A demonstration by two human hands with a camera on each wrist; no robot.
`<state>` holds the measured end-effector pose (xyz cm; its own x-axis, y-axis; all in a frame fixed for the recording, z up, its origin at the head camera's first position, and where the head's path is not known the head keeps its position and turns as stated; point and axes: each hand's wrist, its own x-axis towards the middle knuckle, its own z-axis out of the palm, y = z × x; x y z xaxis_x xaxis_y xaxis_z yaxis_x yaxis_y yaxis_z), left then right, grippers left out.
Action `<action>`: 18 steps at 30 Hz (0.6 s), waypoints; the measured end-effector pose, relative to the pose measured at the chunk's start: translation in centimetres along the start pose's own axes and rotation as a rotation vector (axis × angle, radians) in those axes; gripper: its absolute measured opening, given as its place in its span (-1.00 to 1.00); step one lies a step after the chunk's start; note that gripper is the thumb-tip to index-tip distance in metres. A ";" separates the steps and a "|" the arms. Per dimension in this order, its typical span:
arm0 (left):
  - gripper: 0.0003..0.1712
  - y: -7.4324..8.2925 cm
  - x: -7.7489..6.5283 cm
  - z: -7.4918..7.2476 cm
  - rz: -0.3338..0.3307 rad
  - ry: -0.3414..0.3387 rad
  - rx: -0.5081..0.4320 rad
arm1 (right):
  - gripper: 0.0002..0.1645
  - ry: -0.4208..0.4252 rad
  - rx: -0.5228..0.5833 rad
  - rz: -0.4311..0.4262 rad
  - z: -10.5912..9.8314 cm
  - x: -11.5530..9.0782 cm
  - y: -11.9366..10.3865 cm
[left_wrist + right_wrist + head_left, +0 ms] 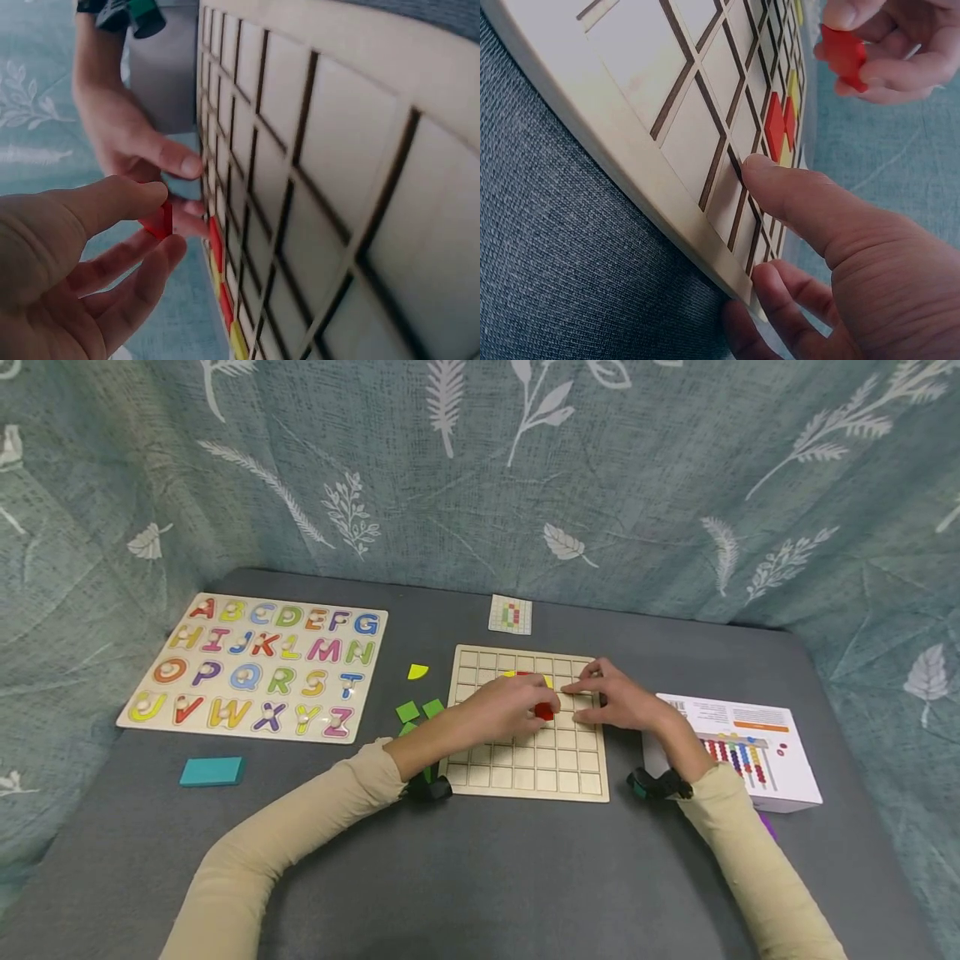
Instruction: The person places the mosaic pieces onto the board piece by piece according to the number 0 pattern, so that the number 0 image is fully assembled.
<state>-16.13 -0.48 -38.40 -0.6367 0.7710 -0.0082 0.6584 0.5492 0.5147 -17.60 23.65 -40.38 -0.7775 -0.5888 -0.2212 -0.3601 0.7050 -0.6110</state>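
Note:
Above the wooden grid board (536, 783), my left hand (502, 706) pinches a red tile (159, 223) between thumb and fingers. In the right wrist view the held tile hangs over the far part of the board. My right hand (618, 700) lies at the board's right side, its fingers spread. Its thumb (780, 180) touches the grid and its other fingers reach around the edge. Red tiles (775, 127) and yellow pieces (238, 339) sit in grid squares near the held tile, partly hidden by my left hand in the head view.
Left of the board lie several green tiles (407, 712) and a yellow quarter-round piece (417, 672). A small pattern card (495, 614) is behind it. An alphabet board (243, 733) and a teal block (212, 772) stand at left, a white abacus box (795, 768) at right.

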 end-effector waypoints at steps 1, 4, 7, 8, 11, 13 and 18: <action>-0.75 0.1 0.0 0.2 0.003 -0.005 0.009 | -0.47 0.000 0.002 0.000 0.0 0.0 0.0; -0.75 0.2 0.2 0.6 -0.002 -0.013 0.018 | -0.47 0.002 0.002 -0.005 0.1 0.0 0.0; -0.74 0.2 0.3 0.9 0.004 -0.014 0.010 | -0.48 0.002 0.001 -0.012 0.1 0.0 0.1; -0.74 0.2 0.4 0.9 0.008 -0.014 0.008 | -0.49 0.003 0.001 -0.012 0.1 0.0 0.1; -0.74 0.3 0.5 1.0 0.022 -0.008 0.012 | -0.49 0.004 -0.002 -0.009 0.2 0.0 0.2; -0.75 0.3 0.6 1.1 0.027 -0.004 0.013 | -0.49 0.008 -0.004 -0.008 0.2 0.0 0.2; -0.76 0.2 0.6 1.1 0.029 0.009 0.020 | -0.48 0.016 -0.010 -0.013 0.3 0.1 0.3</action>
<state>-15.89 0.46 -39.25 -0.6205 0.7841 0.0144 0.6846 0.5326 0.4976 -17.57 23.67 -40.80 -0.7810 -0.5913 -0.2008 -0.3750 0.7012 -0.6064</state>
